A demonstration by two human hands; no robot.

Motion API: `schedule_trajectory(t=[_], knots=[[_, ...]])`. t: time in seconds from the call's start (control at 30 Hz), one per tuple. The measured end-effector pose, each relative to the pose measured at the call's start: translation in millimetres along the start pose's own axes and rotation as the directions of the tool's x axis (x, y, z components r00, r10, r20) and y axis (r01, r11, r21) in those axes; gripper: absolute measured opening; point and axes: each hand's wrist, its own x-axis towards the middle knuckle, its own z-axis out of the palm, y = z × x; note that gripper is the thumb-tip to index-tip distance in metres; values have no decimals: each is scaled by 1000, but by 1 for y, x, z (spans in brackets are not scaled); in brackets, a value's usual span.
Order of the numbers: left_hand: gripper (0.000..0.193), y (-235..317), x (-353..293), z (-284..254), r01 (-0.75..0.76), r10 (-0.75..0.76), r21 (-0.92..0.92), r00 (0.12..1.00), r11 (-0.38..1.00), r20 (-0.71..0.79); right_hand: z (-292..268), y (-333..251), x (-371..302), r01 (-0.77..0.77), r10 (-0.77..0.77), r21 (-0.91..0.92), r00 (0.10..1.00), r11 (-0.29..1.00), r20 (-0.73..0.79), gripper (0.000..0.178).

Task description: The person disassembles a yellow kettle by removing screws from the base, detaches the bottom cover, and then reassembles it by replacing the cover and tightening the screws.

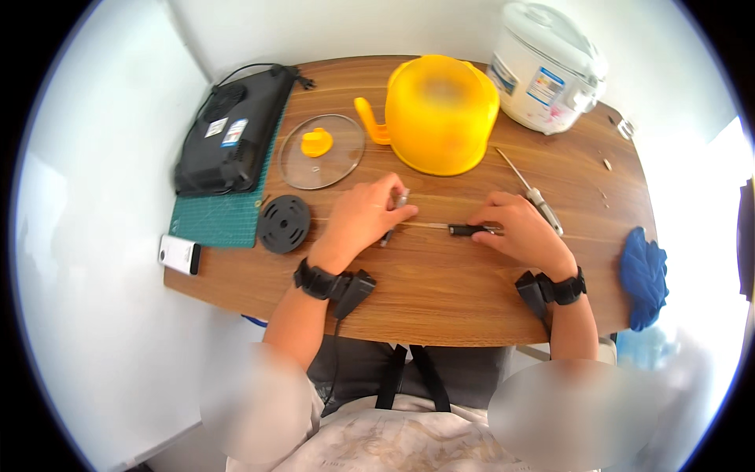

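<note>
My left hand (363,214) is pinched around a small clear-grey piece (403,197), whose kind I cannot make out. A slim dark end shows below the fingers. To its right, my right hand (515,226) grips a small screwdriver by its black handle (464,230). The thin shaft points left toward my left hand. Just beyond the right hand lies a larger screwdriver with a grey handle (544,211). A black slotted disc (284,224) rests left of my left hand. Farther off stands a yellow pot (443,118) with a side handle.
A glass lid (338,161) with a yellow knob lies left of the pot. Behind it, a black corded appliance (228,134) sits partly on a green cutting mat (212,222). A white phone-like object (179,254), a rice cooker (543,71) and a blue cloth (643,277) line the table's sides.
</note>
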Motion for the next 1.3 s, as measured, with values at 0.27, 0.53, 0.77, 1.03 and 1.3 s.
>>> schedule_trajectory(t=[0.27, 0.53, 0.77, 1.03, 1.3], knots=[[37, 6, -4, -3, 40, -39, -29, 999, 999, 15, 2, -5, 2, 65, -66, -66, 998, 996, -10, 17], [26, -1, -37, -20, -96, 89, -75, 992, 993, -91, 4, -7, 0, 33, -34, -9, 999, 999, -27, 19], [16, -32, -104, -84, 217, -258, -155, 906, 964, -334, 3, -2, -4, 3, -3, -19, 1000, 1000, -27, 19], [20, -153, -120, -122, 378, -374, -75, 829, 923, -417, 5, 1, 2, 1, 0, 42, 1000, 999, -19, 19], [17, -162, -95, -113, 251, -205, 96, 918, 963, -341, 5, -5, 0, -37, 37, 67, 999, 997, -7, 19]])
